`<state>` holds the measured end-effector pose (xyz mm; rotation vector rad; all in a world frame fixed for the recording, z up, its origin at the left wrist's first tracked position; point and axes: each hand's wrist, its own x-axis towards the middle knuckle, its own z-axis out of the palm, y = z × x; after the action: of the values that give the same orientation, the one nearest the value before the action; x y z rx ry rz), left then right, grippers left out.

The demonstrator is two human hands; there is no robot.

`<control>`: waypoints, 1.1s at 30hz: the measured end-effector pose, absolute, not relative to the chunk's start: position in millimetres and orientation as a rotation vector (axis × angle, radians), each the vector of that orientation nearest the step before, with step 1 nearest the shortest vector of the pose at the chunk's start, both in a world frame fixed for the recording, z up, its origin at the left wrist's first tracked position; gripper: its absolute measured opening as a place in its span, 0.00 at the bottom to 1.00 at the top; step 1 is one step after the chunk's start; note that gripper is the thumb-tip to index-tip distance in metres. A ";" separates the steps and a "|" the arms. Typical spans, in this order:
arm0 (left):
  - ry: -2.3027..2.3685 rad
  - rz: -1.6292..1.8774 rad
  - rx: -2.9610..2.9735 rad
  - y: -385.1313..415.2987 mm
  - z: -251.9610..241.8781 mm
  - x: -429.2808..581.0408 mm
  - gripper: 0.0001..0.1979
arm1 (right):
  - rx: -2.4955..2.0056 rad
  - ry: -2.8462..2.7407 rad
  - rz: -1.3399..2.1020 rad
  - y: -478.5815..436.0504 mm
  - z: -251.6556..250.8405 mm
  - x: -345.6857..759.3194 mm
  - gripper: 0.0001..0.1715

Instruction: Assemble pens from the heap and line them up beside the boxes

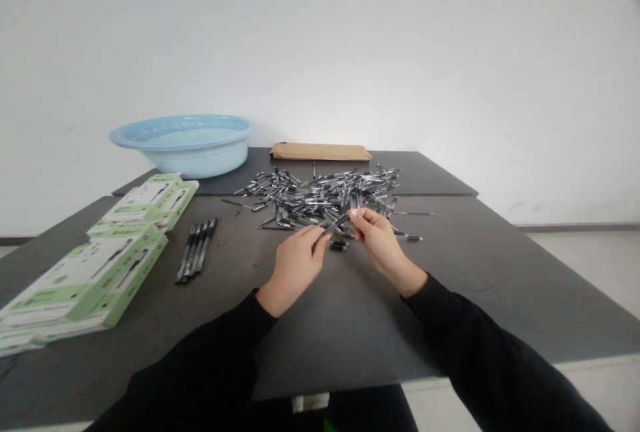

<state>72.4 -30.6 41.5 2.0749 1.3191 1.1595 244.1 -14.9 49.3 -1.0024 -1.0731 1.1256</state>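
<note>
A big heap of black and clear pens (320,195) lies on the dark table (475,272) just beyond my hands. My left hand (296,267) and my right hand (379,240) are both closed on one black pen (336,225), held slanted between them at the near edge of the heap. The left fingers pinch its lower end and the right fingers its upper end. Several black pens (196,249) lie side by side in a neat row to the left.
Green and white cardboard boxes (85,279) are stacked along the left side of the table, with more (153,200) behind them. A light blue basin (185,144) stands at the back left. A flat brown envelope (320,151) lies at the back edge.
</note>
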 end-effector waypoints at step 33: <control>0.920 1.046 1.099 -25.1 40.7 75.4 0.19 | -0.964 -1.119 1.149 -18.0 59.8 243.1 0.21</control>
<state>75.4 -25.1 40.7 1.0988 0.9204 1.0460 243.1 -18.0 59.8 -0.9638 -1.1193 1.1485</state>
